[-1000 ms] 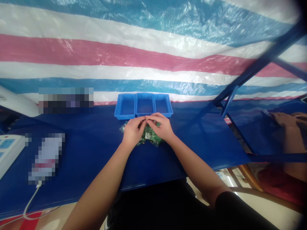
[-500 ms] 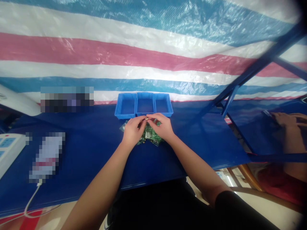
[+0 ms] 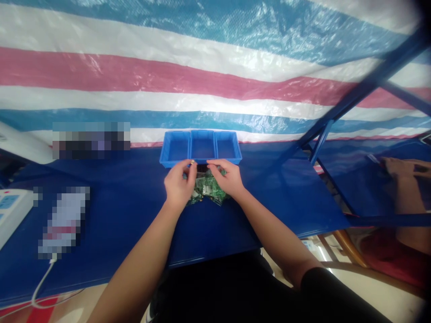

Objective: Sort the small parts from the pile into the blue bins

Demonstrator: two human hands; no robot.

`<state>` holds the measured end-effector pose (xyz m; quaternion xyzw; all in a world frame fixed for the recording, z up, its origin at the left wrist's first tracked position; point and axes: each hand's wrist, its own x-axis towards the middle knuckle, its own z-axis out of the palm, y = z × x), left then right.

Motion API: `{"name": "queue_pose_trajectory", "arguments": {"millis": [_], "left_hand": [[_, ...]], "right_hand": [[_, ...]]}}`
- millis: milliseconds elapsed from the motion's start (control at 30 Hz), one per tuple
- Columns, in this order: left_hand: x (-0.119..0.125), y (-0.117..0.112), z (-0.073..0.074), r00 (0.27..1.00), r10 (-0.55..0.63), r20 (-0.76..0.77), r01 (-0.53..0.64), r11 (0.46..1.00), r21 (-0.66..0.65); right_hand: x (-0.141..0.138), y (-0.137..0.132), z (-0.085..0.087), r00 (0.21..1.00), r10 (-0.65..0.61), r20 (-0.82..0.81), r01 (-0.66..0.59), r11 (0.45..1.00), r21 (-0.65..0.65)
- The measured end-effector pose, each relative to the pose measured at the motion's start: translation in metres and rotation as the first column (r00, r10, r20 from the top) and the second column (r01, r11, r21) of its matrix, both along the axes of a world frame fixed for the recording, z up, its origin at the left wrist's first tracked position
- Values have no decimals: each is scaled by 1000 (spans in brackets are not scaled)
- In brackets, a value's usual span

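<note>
A heap of small green parts in clear plastic lies on the blue table, just in front of a row of three blue bins. My left hand is at the heap's left side, its fingers pinched on a tiny gold-coloured piece near the front rim of the left bin. My right hand rests on the heap's right side with fingers curled over a dark thing I cannot make out.
A striped plastic tarp hangs behind the table. At the left lie a white power strip, a blurred-out object and a white cable. A blue metal frame stands at the right, where another person's hand rests.
My hands, pinched together over the heap before, have parted. The left hand has moved left towards the left bin with the tiny piece.
</note>
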<state>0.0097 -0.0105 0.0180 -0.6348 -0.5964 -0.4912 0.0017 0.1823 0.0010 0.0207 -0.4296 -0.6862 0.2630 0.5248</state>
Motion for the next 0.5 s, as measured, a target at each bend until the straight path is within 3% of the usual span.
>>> {"name": "queue_pose_trajectory", "arguments": {"millis": [67, 233, 500], "left_hand": [[-10, 6, 4, 991, 130, 39, -128, 991, -48], [-36, 22, 8, 982, 186, -44, -191, 943, -272], [-54, 30, 15, 974, 185, -132, -216, 930, -297]], "right_hand": [[1, 1, -1, 1000, 7, 10, -6, 1000, -21], [3, 3, -3, 999, 15, 31, -14, 1000, -26], [5, 5, -3, 1000, -16, -12, 15, 997, -73]]}}
